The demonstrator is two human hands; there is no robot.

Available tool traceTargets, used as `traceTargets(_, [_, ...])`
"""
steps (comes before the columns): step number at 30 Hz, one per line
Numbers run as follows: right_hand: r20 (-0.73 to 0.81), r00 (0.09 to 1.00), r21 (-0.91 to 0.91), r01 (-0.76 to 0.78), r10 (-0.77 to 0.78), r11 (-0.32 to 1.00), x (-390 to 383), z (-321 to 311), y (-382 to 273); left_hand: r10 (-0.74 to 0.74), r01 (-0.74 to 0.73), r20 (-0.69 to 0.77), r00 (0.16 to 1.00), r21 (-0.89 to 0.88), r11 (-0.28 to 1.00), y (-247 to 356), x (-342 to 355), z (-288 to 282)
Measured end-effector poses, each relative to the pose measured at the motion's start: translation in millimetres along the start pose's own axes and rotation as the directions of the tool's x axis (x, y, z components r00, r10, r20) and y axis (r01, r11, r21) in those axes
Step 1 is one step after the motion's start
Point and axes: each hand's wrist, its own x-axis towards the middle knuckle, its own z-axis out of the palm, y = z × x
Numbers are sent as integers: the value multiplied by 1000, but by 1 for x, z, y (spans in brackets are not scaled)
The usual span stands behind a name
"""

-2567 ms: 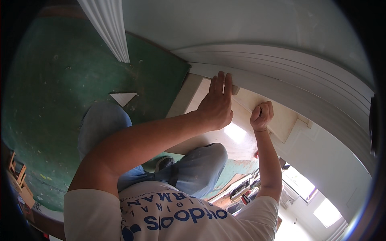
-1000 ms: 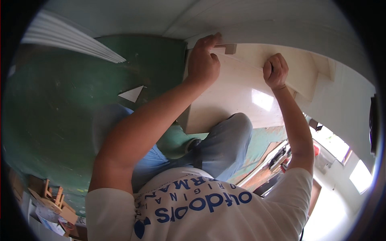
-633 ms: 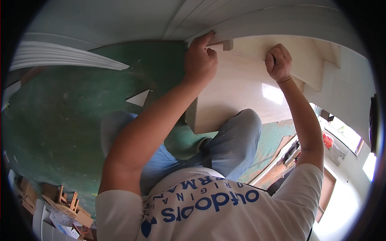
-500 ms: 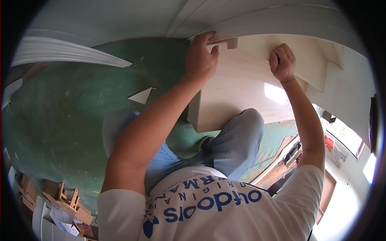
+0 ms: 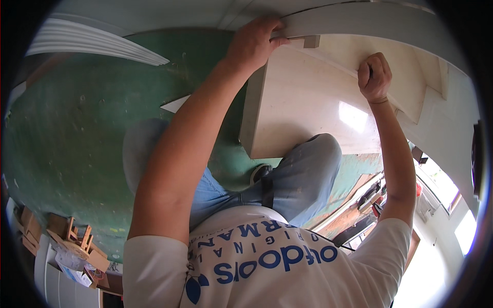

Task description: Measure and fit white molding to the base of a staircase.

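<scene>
While pressed against a long pale moulding strip (image 5: 359, 18), left hand (image 5: 251, 43) curled over the strip's lower edge, fingers wrapped round it beside a small wooden block (image 5: 311, 41), apparently to pin the strip flat against the surface behind. Right hand (image 5: 375, 77) closed in a fist farther along, clenched on the thin top edge of a light plywood panel (image 5: 303, 108), seemingly steadying it upright; whether something small sits inside the fist cannot be told. Panel standing on edge just in front of the knees, one jean-clad leg (image 5: 303, 174) bent beside it, likely bracing it from below. Both arms stretched forward and well apart, spreading the hold along the strip. Worn green floor (image 5: 77, 128) beneath, with a white triangular offcut (image 5: 174, 104) lying on it and a second ribbed white moulding (image 5: 97, 43) resting farther left.
</scene>
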Motion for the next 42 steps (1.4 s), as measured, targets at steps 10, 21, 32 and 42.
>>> traceTargets(10, [-17,1000,18,-10,10,1000,-2,2,0,10,-10,-9,1000,-11,1000,1,-2,1])
traceTargets(21, [-25,1000,17,-18,18,1000,-3,0,2,84,-84,-37,996,20,996,2,-2,-4])
traceTargets(32, [-138,958,394,-179,250,902,38,22,-63,-64,60,74,995,58,997,8,-7,-5])
traceTargets(42, [-116,903,143,-397,414,907,78,40,-112,-41,30,70,997,157,987,8,-6,6])
